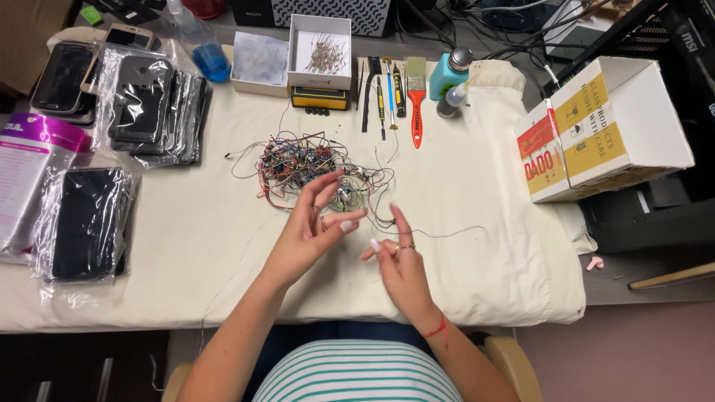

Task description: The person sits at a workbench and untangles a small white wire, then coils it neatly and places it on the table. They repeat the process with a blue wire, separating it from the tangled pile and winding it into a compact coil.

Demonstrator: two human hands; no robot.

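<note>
1. Your right hand (398, 260), nearest you at 6 o'clock: fingers loosely spread, thumb and forefinger close on what looks like a thin wire (439, 234); firm pinch cannot be told.
2. Your left hand (316, 223), at 11 o'clock of the right: fingers half curled, tips touching the wire tangle (313, 167), holding a strand or small part.
3. Tangle: at the cloth's (186, 246) centre, mostly bunched; by my judgement, little is separated, most remains.
4. Open room: bare cloth at 3 and 9 o'clock of your hands.
5. Edges: bagged phones (86, 223) at 9 o'clock, cardboard box (603, 126) at 2, tools (391, 93) at 12.
</note>
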